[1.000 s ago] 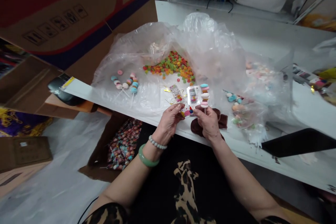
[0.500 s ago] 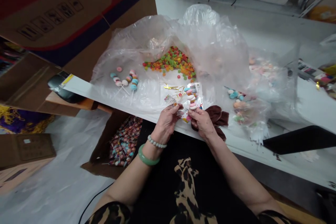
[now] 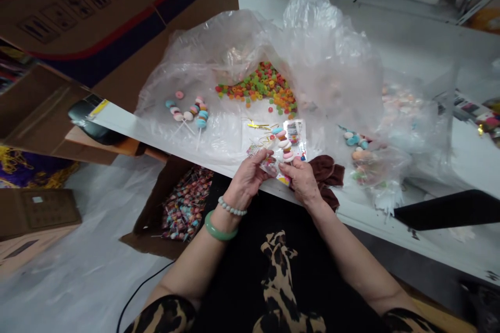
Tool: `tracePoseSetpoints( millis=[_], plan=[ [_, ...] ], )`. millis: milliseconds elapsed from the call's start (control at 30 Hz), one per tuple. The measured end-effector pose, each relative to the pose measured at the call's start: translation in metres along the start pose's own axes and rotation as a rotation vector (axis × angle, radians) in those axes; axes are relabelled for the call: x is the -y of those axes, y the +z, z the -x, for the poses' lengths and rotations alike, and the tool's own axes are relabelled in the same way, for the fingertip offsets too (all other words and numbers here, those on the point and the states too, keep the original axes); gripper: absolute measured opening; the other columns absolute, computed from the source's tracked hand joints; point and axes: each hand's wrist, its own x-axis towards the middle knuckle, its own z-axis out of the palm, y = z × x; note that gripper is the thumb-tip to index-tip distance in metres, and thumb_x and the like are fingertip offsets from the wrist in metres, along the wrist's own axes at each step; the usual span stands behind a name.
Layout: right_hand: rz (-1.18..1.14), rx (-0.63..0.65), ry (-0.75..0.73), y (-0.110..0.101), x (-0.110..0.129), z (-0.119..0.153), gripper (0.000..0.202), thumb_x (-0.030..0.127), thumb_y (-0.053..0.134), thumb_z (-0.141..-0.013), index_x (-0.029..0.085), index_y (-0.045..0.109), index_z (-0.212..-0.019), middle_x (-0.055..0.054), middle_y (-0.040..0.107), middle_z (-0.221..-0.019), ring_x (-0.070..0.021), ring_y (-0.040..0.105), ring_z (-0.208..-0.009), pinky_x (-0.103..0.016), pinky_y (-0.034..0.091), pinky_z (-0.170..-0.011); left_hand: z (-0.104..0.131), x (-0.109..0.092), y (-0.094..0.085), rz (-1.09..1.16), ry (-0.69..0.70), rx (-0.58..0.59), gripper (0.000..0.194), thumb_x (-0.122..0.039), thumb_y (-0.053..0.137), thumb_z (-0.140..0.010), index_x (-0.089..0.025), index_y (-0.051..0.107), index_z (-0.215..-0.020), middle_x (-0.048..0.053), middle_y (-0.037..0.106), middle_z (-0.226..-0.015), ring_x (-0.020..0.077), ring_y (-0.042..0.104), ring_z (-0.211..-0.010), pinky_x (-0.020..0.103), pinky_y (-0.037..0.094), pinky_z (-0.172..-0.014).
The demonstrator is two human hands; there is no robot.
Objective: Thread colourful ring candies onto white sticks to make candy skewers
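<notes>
My left hand (image 3: 252, 174), with a beaded bracelet and a green bangle above the wrist, pinches a small clear wrapper (image 3: 269, 165). My right hand (image 3: 302, 179) is closed on the stick of a candy skewer (image 3: 284, 144) with stacked blue, pink, white and brown pieces, held upright over the table edge. Behind the hands lie gold twist ties (image 3: 258, 125) and a silvery printed packet (image 3: 297, 132). Small ring candies (image 3: 269, 86) in red, orange, green and yellow are piled on clear plastic. Finished-looking candy skewers (image 3: 200, 114) rest to the left.
A brown cloth (image 3: 330, 171) lies right of my right hand. Below the table at left stands an open carton (image 3: 150, 218) full of wrapped candies. A large box (image 3: 128, 26) rises at the back left. Bagged candies (image 3: 363, 151) and a black flat object (image 3: 449, 209) are on the right.
The camera view has shifted slightly. My left hand now holds the clear wrapper a little lower, beside the candy skewer; my right hand keeps its hold on the stick.
</notes>
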Motion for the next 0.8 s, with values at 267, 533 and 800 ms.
tracePoseSetpoints(
  millis=[267, 533, 800],
  plan=[
    [0.051, -0.055, 0.003, 0.004, 0.012, 0.006, 0.034, 0.036, 0.079, -0.058, 0.019, 0.056, -0.076, 0.008, 0.048, -0.053, -0.0041, 0.029, -0.039, -0.02, 0.019, -0.036, -0.002, 0.002, 0.002, 0.004, 0.203, -0.108, 0.018, -0.013, 0.08, -0.062, -0.012, 0.062, -0.065, -0.003, 0.059, -0.056, 0.0064, 0.055, -0.05, 0.018, 0.047, -0.052],
    [0.082, -0.156, 0.026, 0.006, 0.011, 0.0, 0.03, 0.041, 0.074, -0.06, 0.018, 0.055, -0.063, 0.007, 0.046, -0.045, -0.0052, 0.033, -0.038, -0.021, 0.016, -0.036, 0.004, -0.003, 0.005, -0.037, 0.083, 0.0, 0.036, -0.039, 0.08, -0.067, -0.016, 0.065, -0.091, -0.001, 0.065, -0.071, 0.0085, 0.059, -0.05, 0.021, 0.049, -0.051],
    [0.141, -0.084, -0.08, -0.001, 0.005, 0.002, 0.028, 0.038, 0.075, -0.062, 0.018, 0.056, -0.064, 0.008, 0.043, -0.047, -0.0045, 0.028, -0.039, -0.021, 0.019, -0.039, -0.002, 0.005, 0.004, -0.067, 0.116, -0.164, 0.022, -0.013, 0.079, -0.063, -0.013, 0.057, -0.067, -0.004, 0.058, -0.056, 0.0038, 0.049, -0.044, 0.016, 0.04, -0.047]
  ],
)
